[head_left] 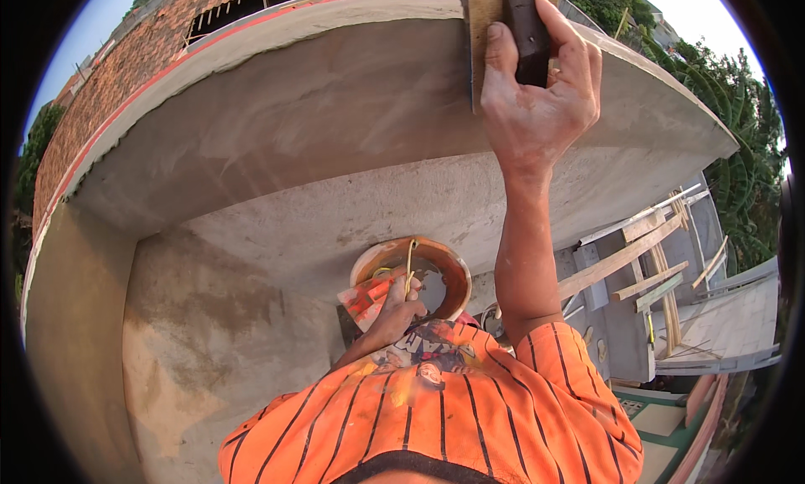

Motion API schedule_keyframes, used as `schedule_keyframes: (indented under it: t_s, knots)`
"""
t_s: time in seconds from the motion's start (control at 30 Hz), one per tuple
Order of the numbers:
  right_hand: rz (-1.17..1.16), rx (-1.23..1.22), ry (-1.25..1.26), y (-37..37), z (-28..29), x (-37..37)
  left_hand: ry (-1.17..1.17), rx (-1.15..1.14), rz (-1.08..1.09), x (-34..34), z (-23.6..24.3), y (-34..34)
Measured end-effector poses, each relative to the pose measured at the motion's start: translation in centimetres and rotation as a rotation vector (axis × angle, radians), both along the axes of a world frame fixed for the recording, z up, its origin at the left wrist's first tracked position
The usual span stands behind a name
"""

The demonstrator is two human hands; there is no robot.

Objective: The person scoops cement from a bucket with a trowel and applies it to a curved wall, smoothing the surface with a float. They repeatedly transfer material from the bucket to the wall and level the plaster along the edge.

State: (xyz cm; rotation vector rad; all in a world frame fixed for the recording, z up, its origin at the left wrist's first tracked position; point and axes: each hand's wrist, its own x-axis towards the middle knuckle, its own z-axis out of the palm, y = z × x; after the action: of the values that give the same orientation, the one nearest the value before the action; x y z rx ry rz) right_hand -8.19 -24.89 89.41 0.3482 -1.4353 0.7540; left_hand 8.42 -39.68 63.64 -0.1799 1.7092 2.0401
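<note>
Two hands at work: the right hand (541, 107) is up high by the plastered wall (335, 98), the left hand (398, 312) low at the round bucket (457, 270).
Float: up at the top edge of the view, part of it cut off, lying over the upper stretch of wall; whether its face presses the plaster, I cannot tell from up here.
Right fingers: closed round the dark handle (528, 44), thumb on its left side and index on its right, a good straddling hold.
Board: a flat tan plate (483, 15), stiff by the look of it and likely light enough for one hand, though clinging plaster would add drag.
Where to hold: the dark handle, surely, right at its middle; a grip on the board's thin edge would let it tip, and wet plaster could make it slippery.
Toughness: no delicate piece, I judge; it's the wall's smooth face that a tilted corner could score.
Left fingers: curled in, seemingly pinching a thin yellowish strip (411, 266) over the bucket; cord or rod, hard to say.
Bucket: standing below the wall with greyish contents, probably heavy; lift by something sturdy rather than the rim.
Red-and-white thing: just beside the left hand (360, 300), angular, its stiffness anyone's guess.
</note>
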Motion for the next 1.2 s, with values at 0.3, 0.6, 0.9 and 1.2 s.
schedule_keyframes:
  t_s: [0.3, 0.6, 0.9, 1.2]
  knots:
    - [0.244, 0.259, -0.083, -4.3, -4.5, 4.7, -0.016, 0.069, 0.026, -0.2, 0.0, 0.5]
    - [0.108, 0.124, -0.079, -2.2, -2.1, 0.8, -0.064, 0.027, 0.037, 0.1, 0.5, 0.2]
    - [0.406, 0.297, -0.196, 2.0, 0.0, 6.1, -0.072, 0.097, 0.096, 0.1, 0.3, 0.8]
    - [0.215, 1.021, -0.925, 7.0, 16.3, 0.9, -0.123, 0.152, 0.105, -0.3, -0.5, -0.2]
